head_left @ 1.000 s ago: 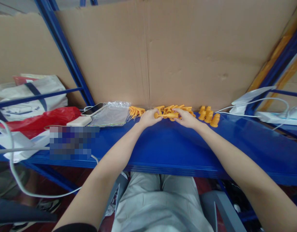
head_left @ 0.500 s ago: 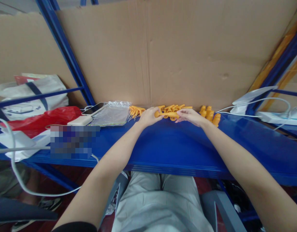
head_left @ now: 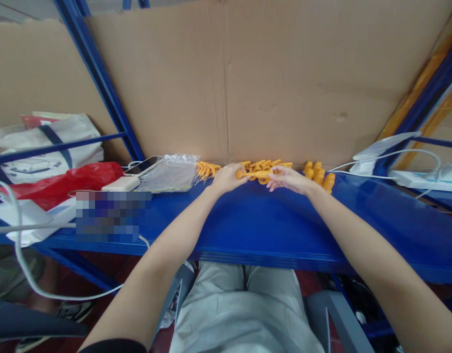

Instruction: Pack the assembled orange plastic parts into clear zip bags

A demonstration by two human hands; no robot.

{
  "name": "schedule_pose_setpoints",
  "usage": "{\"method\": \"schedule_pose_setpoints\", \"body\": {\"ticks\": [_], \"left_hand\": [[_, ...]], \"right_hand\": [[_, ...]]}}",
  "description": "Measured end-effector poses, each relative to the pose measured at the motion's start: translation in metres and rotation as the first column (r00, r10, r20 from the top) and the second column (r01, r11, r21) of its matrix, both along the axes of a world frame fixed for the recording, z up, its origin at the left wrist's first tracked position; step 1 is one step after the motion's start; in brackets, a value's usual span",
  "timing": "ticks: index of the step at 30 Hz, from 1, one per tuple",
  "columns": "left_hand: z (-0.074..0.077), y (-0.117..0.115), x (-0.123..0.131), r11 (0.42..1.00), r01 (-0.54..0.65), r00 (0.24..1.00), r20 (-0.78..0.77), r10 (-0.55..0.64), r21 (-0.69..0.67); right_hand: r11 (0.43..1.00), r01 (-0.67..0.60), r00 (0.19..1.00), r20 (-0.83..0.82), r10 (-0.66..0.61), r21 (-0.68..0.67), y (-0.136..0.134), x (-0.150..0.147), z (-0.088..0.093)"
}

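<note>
Over the back of the blue shelf, my left hand [head_left: 228, 178] is closed around the left end of an orange plastic piece [head_left: 260, 174]. This piece lies level and has a round knob at the left and a thicker body at the right. My right hand [head_left: 290, 179] is at its right end, thumb and forefinger against it, the other fingers slightly spread. Just behind are several branched orange plastic parts [head_left: 266, 163]. More branched parts [head_left: 207, 169] lie left of my left hand, beside small metal bits [head_left: 199, 179]. Several chunky orange pieces [head_left: 319, 174] stand right of my right hand.
A cardboard panel [head_left: 226, 83] rises behind the blue shelf [head_left: 248, 220]. On the left are a clear plastic bag [head_left: 169, 174], a phone [head_left: 141, 165], a white power bank [head_left: 121, 184], a red bag [head_left: 71, 181] and cables. White cables [head_left: 398, 153] run along the right.
The fingers of my right hand have loosened and spread a little at the right end of the orange piece. My left hand holds the same place.
</note>
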State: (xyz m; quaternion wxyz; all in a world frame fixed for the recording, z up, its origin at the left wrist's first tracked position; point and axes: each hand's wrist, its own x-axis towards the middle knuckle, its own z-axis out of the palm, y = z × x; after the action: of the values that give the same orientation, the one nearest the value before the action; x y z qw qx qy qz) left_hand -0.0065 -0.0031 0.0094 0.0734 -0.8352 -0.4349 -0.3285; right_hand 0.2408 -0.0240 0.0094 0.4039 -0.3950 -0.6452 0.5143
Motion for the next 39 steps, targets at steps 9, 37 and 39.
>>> {"method": "schedule_pose_setpoints", "body": {"ticks": [9,37,39], "left_hand": [[0.001,-0.002,0.002,1.0,-0.02,1.0,-0.014,0.02,0.024],[-0.001,-0.007,0.003,0.998,-0.063,0.998,-0.011,0.063,-0.01],[0.002,-0.008,0.003,0.998,-0.066,0.997,0.027,0.067,-0.012]], "right_hand": [[0.983,0.16,0.98,0.137,-0.147,-0.089,-0.001,-0.01,0.0],[0.993,0.103,0.995,-0.017,-0.102,0.06,0.003,-0.012,-0.006],[0.983,0.153,0.988,0.002,-0.154,0.104,0.005,-0.016,-0.008]]}}
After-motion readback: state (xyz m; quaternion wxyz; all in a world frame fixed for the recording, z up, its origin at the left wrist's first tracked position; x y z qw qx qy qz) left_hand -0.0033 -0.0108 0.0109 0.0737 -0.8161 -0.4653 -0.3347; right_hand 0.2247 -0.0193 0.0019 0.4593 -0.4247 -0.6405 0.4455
